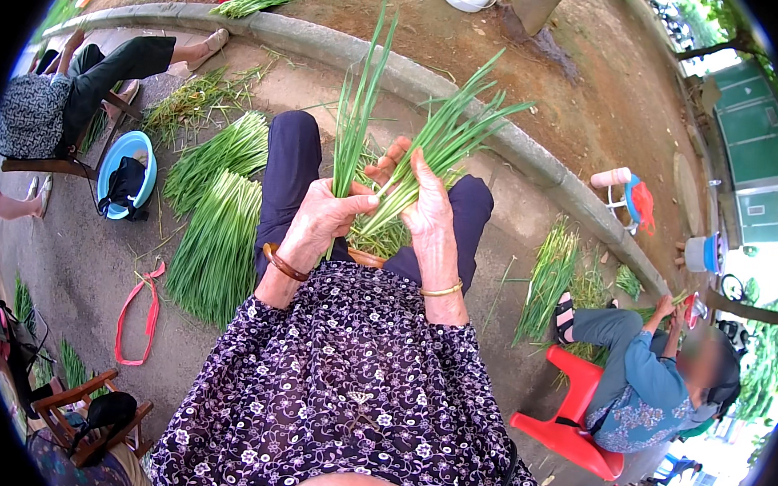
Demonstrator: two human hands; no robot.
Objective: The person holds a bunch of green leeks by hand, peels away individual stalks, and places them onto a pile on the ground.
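Note:
My left hand (337, 211) grips a slim upright bundle of long green chive-like leaves (367, 90). My right hand (414, 196) holds a wider, fanned bunch of the same leaves (468, 114), tilted to the upper right, its thumb over the lower part and some fingertips curled up behind. The two hands are close together above my lap. Behind them, between my dark-trousered knees, loose greens (376, 238) lie in a brown container (366, 259), mostly hidden by the hands. Neatly laid piles of greens (210, 250) rest on the pavement to my left.
A blue basin (128, 174) with a black item and a pink strap (139, 317) are at left, near seated people (105, 74). At right, a person (639, 383) sits by a red chair (566, 405) and more greens (546, 288). A concrete curb (520, 140) crosses ahead.

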